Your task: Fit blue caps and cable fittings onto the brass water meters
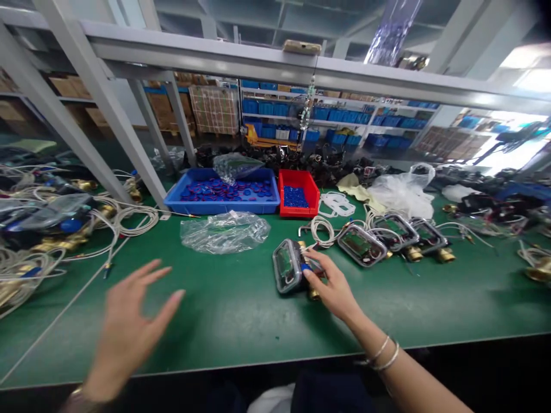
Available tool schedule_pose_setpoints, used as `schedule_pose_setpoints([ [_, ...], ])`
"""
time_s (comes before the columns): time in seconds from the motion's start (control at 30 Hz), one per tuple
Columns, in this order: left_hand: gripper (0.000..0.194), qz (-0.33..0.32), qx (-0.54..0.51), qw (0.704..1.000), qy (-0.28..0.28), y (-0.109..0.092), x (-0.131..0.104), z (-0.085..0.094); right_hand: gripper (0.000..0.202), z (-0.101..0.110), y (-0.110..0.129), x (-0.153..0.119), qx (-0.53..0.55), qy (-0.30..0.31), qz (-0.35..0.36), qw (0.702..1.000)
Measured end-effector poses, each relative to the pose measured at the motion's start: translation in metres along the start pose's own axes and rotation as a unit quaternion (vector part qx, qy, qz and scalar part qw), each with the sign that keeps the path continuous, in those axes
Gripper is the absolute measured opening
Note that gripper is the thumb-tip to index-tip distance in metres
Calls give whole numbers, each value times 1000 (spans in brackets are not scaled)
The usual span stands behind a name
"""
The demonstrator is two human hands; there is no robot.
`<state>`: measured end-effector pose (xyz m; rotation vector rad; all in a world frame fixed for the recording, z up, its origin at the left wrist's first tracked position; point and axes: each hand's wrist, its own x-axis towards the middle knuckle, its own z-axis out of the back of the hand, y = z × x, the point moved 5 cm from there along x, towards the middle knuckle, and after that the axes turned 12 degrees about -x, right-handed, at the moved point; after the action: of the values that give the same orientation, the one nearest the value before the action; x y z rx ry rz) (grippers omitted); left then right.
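My right hand (333,287) grips a meter (287,267) by its brass and blue side. The meter has a clear-covered box with a green circuit board inside and sits tilted on or just over the green bench (224,321); I cannot tell whether it touches. My left hand (135,321), somewhat blurred, hangs over the bench at the left with fingers apart and nothing in them. Right of the held meter lies another meter (363,245) with a coiled white cable (322,231) near it. A crumpled clear plastic bag (224,232) lies in front of the blue tray.
A blue tray (221,207) of blue and red discs stands at the back, beside a red bin (316,201) of small blue parts. More meters (394,229) line the right. Cabled brass assemblies (64,241) crowd the left. A metal frame post (107,109) rises at the left.
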<state>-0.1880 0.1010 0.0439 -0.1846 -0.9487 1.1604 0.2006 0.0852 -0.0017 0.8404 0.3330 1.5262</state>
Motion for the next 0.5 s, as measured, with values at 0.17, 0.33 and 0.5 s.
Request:
schedule_pose_setpoints([
  [0.17, 91, -46, -104, 979, 168, -73, -37, -107, 60, -27, 72, -40, 31, 82, 71, 994],
  [0.33, 83, -4, -99, 986, 136, -79, -45, -108, 47, -21, 98, -45, 7, 218, 97, 971],
  [0.5, 78, -34, -151, 959, 237, -69, -38, -86, 27, -17, 108, 49, -119, 72, 150, 979],
])
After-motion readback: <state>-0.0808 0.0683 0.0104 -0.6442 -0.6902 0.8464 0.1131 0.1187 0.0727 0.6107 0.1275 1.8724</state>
